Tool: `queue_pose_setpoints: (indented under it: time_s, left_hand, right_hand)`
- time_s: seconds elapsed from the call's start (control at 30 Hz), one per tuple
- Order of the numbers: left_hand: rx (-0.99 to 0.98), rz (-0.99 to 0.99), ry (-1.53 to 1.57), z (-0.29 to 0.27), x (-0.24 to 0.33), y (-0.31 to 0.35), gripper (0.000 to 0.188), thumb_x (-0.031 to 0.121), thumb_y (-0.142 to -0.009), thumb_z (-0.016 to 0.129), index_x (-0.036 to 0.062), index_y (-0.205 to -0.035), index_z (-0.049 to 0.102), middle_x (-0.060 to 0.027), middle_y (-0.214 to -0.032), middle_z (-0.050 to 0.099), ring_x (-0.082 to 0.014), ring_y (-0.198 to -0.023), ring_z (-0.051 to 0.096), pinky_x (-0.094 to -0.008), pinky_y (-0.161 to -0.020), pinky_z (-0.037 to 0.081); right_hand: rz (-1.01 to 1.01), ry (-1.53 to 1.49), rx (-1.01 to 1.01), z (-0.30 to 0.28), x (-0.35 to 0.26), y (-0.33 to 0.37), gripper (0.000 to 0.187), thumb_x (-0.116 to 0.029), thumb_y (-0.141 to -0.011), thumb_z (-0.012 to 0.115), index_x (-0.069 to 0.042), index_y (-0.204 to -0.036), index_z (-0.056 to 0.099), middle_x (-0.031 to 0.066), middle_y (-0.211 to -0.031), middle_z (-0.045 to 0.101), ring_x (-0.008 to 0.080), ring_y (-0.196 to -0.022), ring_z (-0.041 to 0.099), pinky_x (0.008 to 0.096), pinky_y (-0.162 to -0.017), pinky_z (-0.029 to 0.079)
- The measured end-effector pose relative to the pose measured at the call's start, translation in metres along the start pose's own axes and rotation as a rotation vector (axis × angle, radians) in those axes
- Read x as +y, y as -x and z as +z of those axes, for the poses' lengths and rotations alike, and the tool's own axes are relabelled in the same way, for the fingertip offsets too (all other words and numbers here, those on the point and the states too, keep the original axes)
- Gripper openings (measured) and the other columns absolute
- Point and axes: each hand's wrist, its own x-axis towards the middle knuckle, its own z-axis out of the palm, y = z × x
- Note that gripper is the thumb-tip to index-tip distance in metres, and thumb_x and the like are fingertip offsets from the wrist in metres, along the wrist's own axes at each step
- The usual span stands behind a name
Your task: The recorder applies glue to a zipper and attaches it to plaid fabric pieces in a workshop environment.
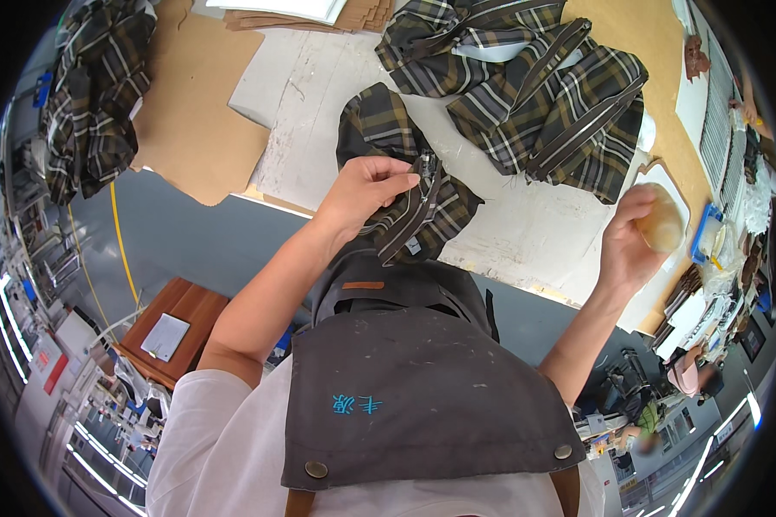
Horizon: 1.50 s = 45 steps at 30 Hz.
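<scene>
On the near part of the white work table (306, 95) lies a dark plaid fabric piece (453, 207) with a zipper (418, 211) running along it. My left hand (358, 194) pinches its edge beside the zipper, thumb against fingers. Over at the table's right side, my right hand (629, 237) is wrapped round a rounded, translucent yellowish object (662, 224), blurred, so its kind is unclear. Below that hand sits a white, flat tray-like piece (679, 202). Beyond my left hand, several more plaid pieces with zippers (526, 95) lie heaped.
Brown card sheets (190, 95) cover the table's left part, with another plaid bundle (99, 95) hanging over the far left. A blue tray (709, 233) is at the right edge. A brown wooden cabinet (181, 319) stands on the floor at lower left.
</scene>
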Motion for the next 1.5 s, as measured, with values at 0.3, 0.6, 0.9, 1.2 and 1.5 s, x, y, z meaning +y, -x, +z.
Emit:
queue_pose_setpoints:
  time_s: [0.3, 0.6, 0.9, 1.2, 1.5]
  left_hand:
    - [-0.012, 0.007, 0.009, -0.002, 0.005, 0.0, 0.013, 0.006, -0.076, 0.064, -0.0006, -0.087, 0.061, 0.0008, -0.072, 0.057, -0.0048, -0.058, 0.042, -0.0172, -0.052, 0.034]
    - [0.01, 0.007, 0.104, -0.01, 0.001, 0.005, 0.015, 0.009, -0.077, 0.064, -0.002, -0.087, 0.061, 0.0005, -0.072, 0.057, -0.0048, -0.057, 0.041, -0.0176, -0.052, 0.033]
    - [0.06, 0.068, 0.067, -0.014, 0.003, 0.008, 0.012, 0.007, -0.078, 0.063, 0.001, -0.087, 0.062, 0.0026, -0.07, 0.056, -0.0036, -0.058, 0.042, -0.0168, -0.052, 0.034]
    - [0.141, 0.148, 0.014, -0.008, 0.008, 0.015, 0.012, 0.007, -0.078, 0.062, 0.0005, -0.089, 0.062, 0.0031, -0.071, 0.056, -0.002, -0.059, 0.042, -0.0163, -0.053, 0.034]
    - [0.093, 0.198, 0.0, -0.008, 0.004, 0.014, 0.013, 0.004, -0.08, 0.059, -0.0019, -0.092, 0.06, -0.0008, -0.083, 0.061, -0.003, -0.075, 0.054, -0.0162, -0.068, 0.043]
  right_hand:
    - [-0.269, 2.542, 0.866, -0.121, -0.057, 0.054, 0.072, -0.035, -0.074, 0.065, 0.003, -0.124, 0.031, 0.0246, -0.115, 0.047, 0.0349, -0.108, 0.046, 0.0368, -0.089, 0.037]
    - [-0.176, 1.966, -0.032, -0.078, 0.1, 0.012, 0.02, -0.011, -0.081, 0.058, -0.002, -0.099, 0.058, 0.0076, -0.097, 0.057, 0.013, -0.083, 0.054, 0.024, -0.071, 0.044]
    - [0.307, 1.464, 0.142, -0.079, 0.165, -0.009, 0.019, -0.011, -0.081, 0.06, 0.002, -0.095, 0.058, 0.0002, -0.078, 0.058, 0.0049, -0.07, 0.05, 0.0185, -0.064, 0.041]
    - [0.193, 1.509, 0.134, -0.085, 0.174, -0.012, 0.016, -0.01, -0.079, 0.063, 0.001, -0.089, 0.058, -0.0007, -0.075, 0.056, 0.0044, -0.067, 0.049, 0.0186, -0.062, 0.041]
    - [0.124, 1.544, 0.14, -0.088, 0.174, -0.012, 0.015, -0.01, -0.078, 0.064, 0.001, -0.087, 0.057, -0.0012, -0.074, 0.057, 0.0034, -0.064, 0.049, 0.018, -0.059, 0.041]
